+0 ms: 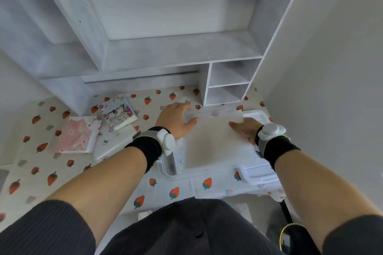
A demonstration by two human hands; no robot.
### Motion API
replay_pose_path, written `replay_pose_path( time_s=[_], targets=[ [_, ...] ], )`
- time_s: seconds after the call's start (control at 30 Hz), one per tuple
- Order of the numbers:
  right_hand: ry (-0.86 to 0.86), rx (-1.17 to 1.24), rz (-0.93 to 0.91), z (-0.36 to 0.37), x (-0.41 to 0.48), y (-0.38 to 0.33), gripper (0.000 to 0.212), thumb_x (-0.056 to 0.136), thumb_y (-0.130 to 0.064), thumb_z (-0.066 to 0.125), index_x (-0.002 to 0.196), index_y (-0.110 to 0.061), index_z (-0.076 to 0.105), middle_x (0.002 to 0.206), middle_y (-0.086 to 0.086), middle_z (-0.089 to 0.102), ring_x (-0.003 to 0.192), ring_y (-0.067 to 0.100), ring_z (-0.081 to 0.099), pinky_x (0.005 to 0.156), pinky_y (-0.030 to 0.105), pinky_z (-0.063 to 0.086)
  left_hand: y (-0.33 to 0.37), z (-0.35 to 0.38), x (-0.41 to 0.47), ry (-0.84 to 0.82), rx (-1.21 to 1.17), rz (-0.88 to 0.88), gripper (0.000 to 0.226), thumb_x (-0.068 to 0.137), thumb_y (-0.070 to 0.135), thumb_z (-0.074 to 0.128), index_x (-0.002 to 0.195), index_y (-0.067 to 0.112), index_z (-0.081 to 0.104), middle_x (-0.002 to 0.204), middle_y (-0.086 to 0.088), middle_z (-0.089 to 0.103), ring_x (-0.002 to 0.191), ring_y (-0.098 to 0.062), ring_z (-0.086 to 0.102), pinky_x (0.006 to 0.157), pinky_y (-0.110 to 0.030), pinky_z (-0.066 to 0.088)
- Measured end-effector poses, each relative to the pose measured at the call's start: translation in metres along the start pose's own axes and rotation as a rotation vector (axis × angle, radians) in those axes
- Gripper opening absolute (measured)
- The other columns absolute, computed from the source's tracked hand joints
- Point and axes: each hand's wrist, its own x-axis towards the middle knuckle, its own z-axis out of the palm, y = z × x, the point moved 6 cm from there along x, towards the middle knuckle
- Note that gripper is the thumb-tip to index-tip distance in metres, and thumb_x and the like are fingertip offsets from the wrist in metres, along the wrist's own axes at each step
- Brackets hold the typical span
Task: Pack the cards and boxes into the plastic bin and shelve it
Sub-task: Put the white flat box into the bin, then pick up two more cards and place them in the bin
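Note:
A clear plastic bin (257,175) with white handles stands on the strawberry-print table in front of me. A frosted translucent lid (213,143) lies tilted over its opening. My left hand (176,119) grips the lid's far left corner, and my right hand (244,128) holds its right edge with the thumb on top. A speckled card (179,155) shows inside the bin at its left end. To the left of the bin, outside it, lie a floral box (119,112), a pink pack (77,134) and a flat white box (109,146).
White shelving rises behind the table, with two small open cubbies (226,83) just beyond the bin and a wide open shelf (176,49) above. A tall white panel (310,68) stands at the right. The table's front edge is close to my body.

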Motion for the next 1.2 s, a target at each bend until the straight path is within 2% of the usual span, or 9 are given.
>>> replay_pose_path(
  time_s=[0.23,0.47,0.53,0.6,0.67,0.73,0.9,1.07,1.2],
  targets=[
    [-0.035,-0.316,-0.03,0.055,0.002,-0.023,0.07,0.093,-0.047,0.065,0.142,0.0,0.047,0.136,0.015,0.061,0.123,0.039,0.059,0.108,0.044,0.045,-0.028,-0.007,-0.021,-0.001,0.036,-0.076,0.066,0.087,0.068,0.048,0.136,0.024,0.053,0.137,-0.003,0.055,0.124,-0.028,0.05,0.103,-0.041,0.043],
    [0.017,-0.706,-0.116,0.072,-0.005,-0.03,0.048,0.105,-0.038,0.049,0.135,-0.001,0.057,0.137,0.016,0.06,0.13,0.031,0.055,0.11,0.034,0.039,-0.059,-0.021,-0.032,0.028,0.039,-0.104,0.057,0.088,0.06,0.055,0.131,0.022,0.057,0.132,-0.005,0.059,0.121,-0.028,0.053,0.1,-0.04,0.045],
    [0.02,-0.816,-0.138,0.072,-0.01,-0.037,0.038,0.104,-0.027,0.051,0.128,0.0,0.062,0.132,0.016,0.063,0.125,0.031,0.059,0.105,0.034,0.044,-0.068,-0.023,-0.034,0.022,0.036,-0.106,0.057,0.088,0.061,0.054,0.131,0.023,0.057,0.132,-0.005,0.059,0.121,-0.028,0.053,0.101,-0.042,0.045],
    [0.068,-0.907,-0.136,0.074,-0.013,-0.053,0.03,0.099,-0.02,0.055,0.118,-0.002,0.067,0.123,0.017,0.067,0.114,0.034,0.064,0.09,0.034,0.05,-0.08,-0.028,-0.037,0.017,0.038,-0.116,0.059,0.09,0.06,0.053,0.134,0.022,0.055,0.135,-0.005,0.057,0.125,-0.028,0.051,0.103,-0.043,0.044],
    [0.173,-0.931,-0.16,0.07,-0.015,-0.073,0.017,0.089,-0.019,0.057,0.092,-0.008,0.069,0.097,0.013,0.072,0.088,0.031,0.067,0.075,0.031,0.048,-0.086,-0.03,-0.039,0.008,0.042,-0.123,0.058,0.091,0.057,0.053,0.136,0.021,0.054,0.138,-0.006,0.056,0.128,-0.028,0.05,0.105,-0.043,0.043],
    [0.264,-0.898,-0.184,0.073,-0.02,-0.098,0.01,0.08,-0.019,0.057,0.077,-0.011,0.063,0.077,0.009,0.068,0.073,0.027,0.063,0.072,0.032,0.051,-0.1,-0.033,-0.042,-0.005,0.037,-0.149,0.054,0.092,0.049,0.055,0.137,0.02,0.054,0.139,-0.007,0.056,0.13,-0.029,0.05,0.105,-0.043,0.044],
    [0.23,-0.799,-0.286,0.124,-0.032,-0.153,0.009,0.093,-0.019,0.056,0.092,-0.011,0.051,0.094,0.01,0.059,0.084,0.031,0.054,0.073,0.034,0.044,-0.155,-0.045,-0.052,-0.03,0.024,-0.25,0.043,0.095,0.04,0.053,0.133,0.021,0.053,0.128,-0.007,0.059,0.113,-0.026,0.06,0.092,-0.04,0.052],
    [0.116,-0.824,-0.368,0.206,-0.037,-0.187,0.021,0.085,-0.024,0.058,0.099,-0.01,0.063,0.1,0.012,0.066,0.082,0.03,0.059,0.071,0.033,0.05,-0.218,-0.057,-0.064,-0.044,-0.009,-0.336,0.044,0.095,0.033,0.053,0.136,0.018,0.05,0.138,-0.01,0.052,0.124,-0.029,0.053,0.099,-0.04,0.047],
    [-0.001,-0.868,-0.381,0.286,-0.032,-0.2,0.031,0.09,-0.024,0.057,0.117,-0.008,0.061,0.115,0.013,0.066,0.089,0.028,0.058,0.074,0.032,0.047,-0.275,-0.06,-0.068,-0.06,-0.027,-0.402,0.047,0.095,0.034,0.052,0.138,0.017,0.048,0.136,-0.011,0.052,0.121,-0.029,0.055,0.094,-0.037,0.048]
  ],
)
